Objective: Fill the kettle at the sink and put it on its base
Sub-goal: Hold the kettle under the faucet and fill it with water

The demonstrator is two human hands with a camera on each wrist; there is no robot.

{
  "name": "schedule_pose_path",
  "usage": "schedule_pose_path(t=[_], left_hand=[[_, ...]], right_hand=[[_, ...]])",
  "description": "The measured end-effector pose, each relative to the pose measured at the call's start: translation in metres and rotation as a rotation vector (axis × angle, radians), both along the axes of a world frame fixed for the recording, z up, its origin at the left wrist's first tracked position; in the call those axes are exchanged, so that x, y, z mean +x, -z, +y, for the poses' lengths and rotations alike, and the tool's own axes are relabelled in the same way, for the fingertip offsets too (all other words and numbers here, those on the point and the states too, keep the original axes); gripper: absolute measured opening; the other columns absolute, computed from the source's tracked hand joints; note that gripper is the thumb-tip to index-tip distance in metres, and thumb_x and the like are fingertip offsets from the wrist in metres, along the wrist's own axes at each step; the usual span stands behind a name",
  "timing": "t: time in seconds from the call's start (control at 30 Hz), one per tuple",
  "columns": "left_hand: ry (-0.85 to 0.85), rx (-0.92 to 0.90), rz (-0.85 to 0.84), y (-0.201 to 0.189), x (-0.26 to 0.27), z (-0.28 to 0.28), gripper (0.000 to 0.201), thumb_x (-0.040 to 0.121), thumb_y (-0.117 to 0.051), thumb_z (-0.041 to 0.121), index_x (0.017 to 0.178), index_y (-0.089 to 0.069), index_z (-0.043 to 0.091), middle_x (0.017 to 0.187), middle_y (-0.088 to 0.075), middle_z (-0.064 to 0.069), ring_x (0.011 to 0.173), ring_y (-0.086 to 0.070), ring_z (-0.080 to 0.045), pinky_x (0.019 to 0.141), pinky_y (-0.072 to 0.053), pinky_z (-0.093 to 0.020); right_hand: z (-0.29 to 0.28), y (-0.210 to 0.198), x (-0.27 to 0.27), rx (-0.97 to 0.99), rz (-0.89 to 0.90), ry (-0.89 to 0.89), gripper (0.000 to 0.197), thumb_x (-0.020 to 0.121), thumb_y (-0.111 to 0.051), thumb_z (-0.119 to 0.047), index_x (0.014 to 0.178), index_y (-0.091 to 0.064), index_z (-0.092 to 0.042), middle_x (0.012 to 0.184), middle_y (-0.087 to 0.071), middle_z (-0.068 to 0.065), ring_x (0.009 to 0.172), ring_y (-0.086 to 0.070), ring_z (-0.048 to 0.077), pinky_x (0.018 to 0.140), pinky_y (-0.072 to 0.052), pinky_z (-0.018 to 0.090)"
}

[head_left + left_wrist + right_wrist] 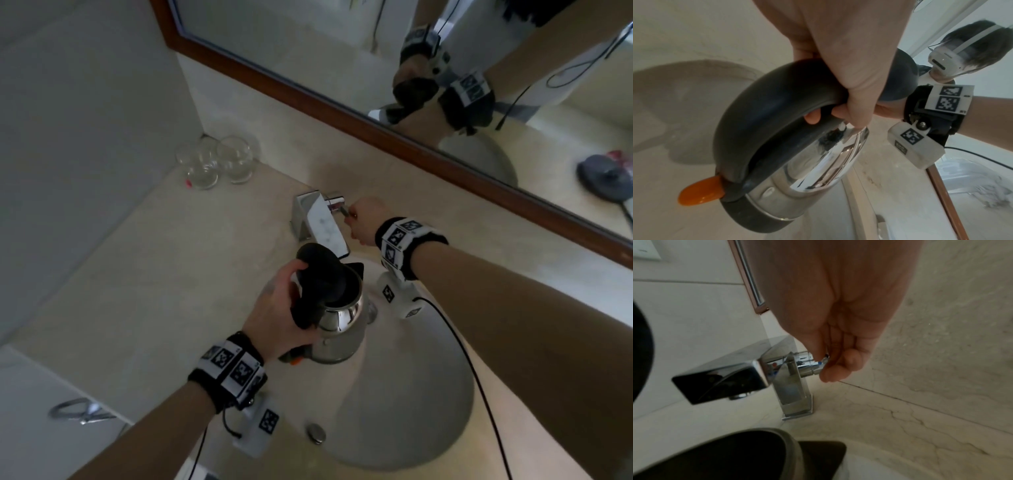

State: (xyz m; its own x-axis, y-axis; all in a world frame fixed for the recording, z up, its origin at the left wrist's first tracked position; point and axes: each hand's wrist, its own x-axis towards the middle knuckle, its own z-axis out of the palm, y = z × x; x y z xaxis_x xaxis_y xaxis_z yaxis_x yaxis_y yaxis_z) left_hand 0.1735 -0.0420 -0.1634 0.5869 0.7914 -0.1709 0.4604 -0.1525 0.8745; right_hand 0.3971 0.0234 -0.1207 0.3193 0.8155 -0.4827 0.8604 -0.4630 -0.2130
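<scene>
A steel kettle (pixel 339 322) with a black lid and handle hangs over the sink basin (pixel 411 394), its lid raised under the spout of the chrome faucet (pixel 322 222). My left hand (pixel 277 308) grips the black handle (pixel 760 113); an orange switch (pixel 698 193) sticks out at the handle's foot. My right hand (pixel 363 219) pinches the small side lever (pixel 809 365) of the faucet (pixel 725 378) between thumb and fingers. No water stream shows at the spout. The kettle's open top (pixel 725 456) sits just below it.
Two clear glasses (pixel 215 161) stand in the counter's back left corner. A wood-framed mirror (pixel 376 51) runs along the wall behind the faucet; it reflects a dark round base (pixel 603 174) on the counter to the right. A drawer handle (pixel 82 411) is below left.
</scene>
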Motion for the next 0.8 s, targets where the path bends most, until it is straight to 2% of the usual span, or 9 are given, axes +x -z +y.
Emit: schedule_pose_path(t=[0.13, 0.23, 0.3, 0.4, 0.5, 0.57, 0.67, 0.73, 0.8], left_hand=[[-0.013, -0.037, 0.005, 0.004, 0.006, 0.007, 0.101, 0.057, -0.080, 0.010, 0.111, -0.019, 0.070, 0.085, -0.071, -0.008, 0.073, -0.070, -0.025, 0.068, -0.060, -0.046], [-0.029, -0.060, 0.005, 0.003, 0.007, 0.012, 0.098, 0.060, -0.080, 0.007, 0.125, -0.021, 0.049, 0.085, -0.071, -0.007, 0.073, -0.070, -0.022, 0.067, -0.060, -0.040], [-0.031, -0.054, -0.003, 0.002, 0.007, 0.013, 0.098, 0.061, -0.080, 0.005, 0.126, -0.020, 0.047, 0.085, -0.071, -0.006, 0.073, -0.070, -0.020, 0.066, -0.059, -0.037], [-0.030, -0.047, -0.021, 0.002, 0.008, 0.016, 0.096, 0.061, -0.080, 0.004, 0.124, -0.023, 0.047, 0.085, -0.071, -0.011, 0.072, -0.070, -0.025, 0.067, -0.060, -0.045], [-0.036, -0.031, -0.040, 0.005, 0.010, 0.018, 0.098, 0.059, -0.081, 0.006, 0.130, -0.023, 0.040, 0.083, -0.071, -0.014, 0.071, -0.070, -0.028, 0.065, -0.059, -0.050], [-0.045, -0.022, -0.044, 0.005, 0.012, 0.018, 0.098, 0.059, -0.082, 0.006, 0.130, -0.023, 0.039, 0.082, -0.070, -0.014, 0.071, -0.070, -0.027, 0.066, -0.059, -0.050], [-0.057, -0.025, -0.060, 0.005, 0.015, 0.019, 0.098, 0.059, -0.082, 0.006, 0.130, -0.023, 0.039, 0.082, -0.069, -0.013, 0.074, -0.069, -0.028, 0.067, -0.059, -0.050], [-0.059, -0.019, -0.071, 0.005, 0.017, 0.018, 0.097, 0.058, -0.082, 0.005, 0.129, -0.024, 0.039, 0.081, -0.069, -0.012, 0.073, -0.069, -0.027, 0.067, -0.058, -0.049], [-0.061, -0.010, -0.077, 0.006, 0.018, 0.018, 0.097, 0.059, -0.082, 0.005, 0.128, -0.024, 0.039, 0.080, -0.069, -0.011, 0.072, -0.068, -0.027, 0.066, -0.058, -0.048]], right_hand=[[0.002, 0.002, 0.002, 0.000, -0.055, -0.061, 0.028, 0.099, -0.045, -0.019, 0.108, -0.066, -0.003, 0.109, -0.070, 0.017, 0.103, -0.066, 0.033, 0.084, -0.050, 0.034], [0.003, 0.003, 0.005, -0.007, -0.081, -0.091, 0.026, 0.098, -0.046, -0.018, 0.108, -0.066, -0.004, 0.109, -0.069, 0.017, 0.102, -0.065, 0.032, 0.075, -0.043, 0.031], [0.005, 0.002, 0.007, -0.025, -0.089, -0.100, 0.026, 0.098, -0.047, -0.017, 0.110, -0.065, -0.003, 0.109, -0.068, 0.017, 0.103, -0.064, 0.032, 0.073, -0.040, 0.029], [0.008, 0.000, 0.011, -0.071, -0.114, -0.109, 0.028, 0.099, -0.046, -0.018, 0.111, -0.066, -0.003, 0.094, -0.063, 0.014, 0.088, -0.059, 0.028, 0.071, -0.039, 0.029], [0.010, 0.000, 0.013, -0.072, -0.119, -0.095, 0.027, 0.098, -0.046, -0.017, 0.109, -0.067, -0.002, 0.086, -0.057, 0.010, 0.080, -0.054, 0.025, 0.069, -0.039, 0.028], [0.009, 0.000, 0.013, -0.064, -0.117, -0.093, 0.028, 0.099, -0.046, -0.016, 0.109, -0.067, -0.002, 0.087, -0.058, 0.012, 0.086, -0.059, 0.028, 0.069, -0.039, 0.028], [0.006, -0.001, 0.013, -0.047, -0.111, -0.102, 0.029, 0.099, -0.045, -0.018, 0.112, -0.066, -0.003, 0.097, -0.064, 0.016, 0.103, -0.063, 0.032, 0.075, -0.043, 0.032], [0.006, -0.001, 0.013, -0.032, -0.099, -0.096, 0.029, 0.099, -0.046, -0.018, 0.113, -0.066, -0.003, 0.106, -0.067, 0.018, 0.104, -0.063, 0.032, 0.082, -0.048, 0.033], [0.006, -0.001, 0.014, -0.019, -0.084, -0.084, 0.028, 0.098, -0.047, -0.018, 0.113, -0.066, -0.003, 0.109, -0.068, 0.019, 0.104, -0.063, 0.032, 0.082, -0.048, 0.034]])
